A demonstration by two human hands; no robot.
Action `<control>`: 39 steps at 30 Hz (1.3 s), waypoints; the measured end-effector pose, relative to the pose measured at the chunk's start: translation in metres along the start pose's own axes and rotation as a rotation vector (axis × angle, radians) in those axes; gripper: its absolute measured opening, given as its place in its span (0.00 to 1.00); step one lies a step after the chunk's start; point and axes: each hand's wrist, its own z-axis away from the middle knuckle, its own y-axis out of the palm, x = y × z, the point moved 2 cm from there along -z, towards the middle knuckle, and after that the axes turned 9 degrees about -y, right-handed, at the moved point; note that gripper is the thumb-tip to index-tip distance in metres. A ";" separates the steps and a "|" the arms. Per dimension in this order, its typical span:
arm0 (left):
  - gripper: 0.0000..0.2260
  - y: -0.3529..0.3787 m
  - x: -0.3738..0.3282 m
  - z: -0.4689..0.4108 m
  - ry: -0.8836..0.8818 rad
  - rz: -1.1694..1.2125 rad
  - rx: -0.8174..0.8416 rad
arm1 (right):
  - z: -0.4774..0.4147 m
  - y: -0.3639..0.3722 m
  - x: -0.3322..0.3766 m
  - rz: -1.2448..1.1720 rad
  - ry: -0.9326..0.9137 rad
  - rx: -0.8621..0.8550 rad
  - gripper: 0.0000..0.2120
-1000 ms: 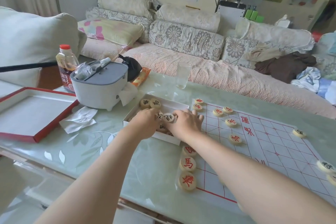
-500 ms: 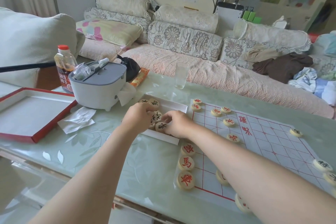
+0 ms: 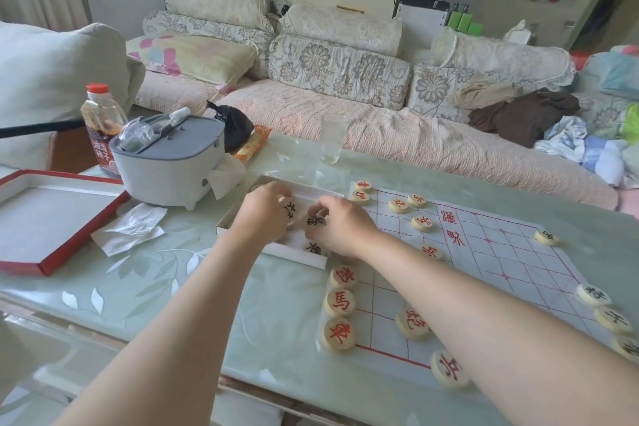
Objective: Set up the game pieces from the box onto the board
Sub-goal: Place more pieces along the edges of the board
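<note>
Both arms reach out over the pale green glass-topped desk [image 3: 155, 287] into the shallow white cardboard box [image 3: 294, 254], which lies just beside the left edge of the white paper board with its red grid [image 3: 501, 252]. The right hand [image 3: 340, 225] has its fingers bent down on a round pale wooden disc with a black character [image 3: 315, 221], pinching it inside the box. The left hand [image 3: 266, 214] is curled over the box beside it, with another black-marked disc [image 3: 289, 209] at its fingertips; I cannot tell whether it is gripping anything. A third black-marked disc [image 3: 314, 247] lies in the box near the front wall.

On the board, three red-lettered discs [image 3: 339, 303] stand in a column along the near left edge, more red ones are spread across the left half, and black-lettered discs [image 3: 593, 294] sit along the right edge. To the left rest a red-edged box lid [image 3: 52, 266], a crumpled white tissue [image 3: 129, 228] and a grey-lidded white container [image 3: 166, 162].
</note>
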 end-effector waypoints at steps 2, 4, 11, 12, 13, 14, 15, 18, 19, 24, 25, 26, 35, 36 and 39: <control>0.17 0.010 -0.013 0.005 0.035 -0.024 0.013 | 0.012 -0.011 -0.015 -0.028 0.025 -0.030 0.15; 0.16 0.023 -0.027 0.011 0.061 -0.047 0.032 | 0.028 -0.023 -0.032 -0.047 0.063 -0.050 0.15; 0.12 0.075 -0.095 0.042 0.138 -0.010 0.144 | 0.093 -0.072 -0.098 -0.066 0.188 -0.156 0.16; 0.12 0.085 -0.103 0.047 0.155 0.003 0.153 | 0.101 -0.079 -0.110 -0.061 0.214 -0.176 0.15; 0.12 0.095 -0.112 0.052 0.170 0.011 0.159 | 0.110 -0.085 -0.122 -0.053 0.241 -0.193 0.15; 0.12 0.106 -0.120 0.057 0.181 0.026 0.171 | 0.118 -0.092 -0.134 -0.046 0.267 -0.208 0.14; 0.12 0.115 -0.128 0.063 0.191 0.042 0.193 | 0.126 -0.098 -0.146 -0.043 0.290 -0.221 0.14; 0.10 0.146 -0.149 0.076 0.218 0.055 0.272 | 0.150 -0.117 -0.182 -0.063 0.354 -0.268 0.13; 0.10 0.155 -0.155 0.079 0.228 0.043 0.280 | 0.158 -0.124 -0.194 -0.081 0.375 -0.288 0.12; 0.11 0.195 -0.186 0.087 0.279 0.015 0.240 | 0.188 -0.154 -0.253 -0.112 0.465 -0.398 0.10; 0.11 0.203 -0.193 0.089 0.294 0.017 0.239 | 0.192 -0.160 -0.265 -0.099 0.484 -0.413 0.10; 0.11 0.212 -0.199 0.091 0.307 0.023 0.245 | 0.196 -0.166 -0.277 -0.082 0.506 -0.430 0.10; 0.11 0.286 -0.258 0.088 0.279 0.135 0.424 | 0.203 -0.196 -0.366 0.068 0.667 -0.455 0.11; 0.10 0.293 -0.262 0.085 0.240 0.170 0.449 | 0.202 -0.194 -0.372 0.084 0.670 -0.431 0.11; 0.10 0.310 -0.271 0.078 0.167 0.239 0.501 | 0.198 -0.188 -0.388 0.111 0.663 -0.396 0.11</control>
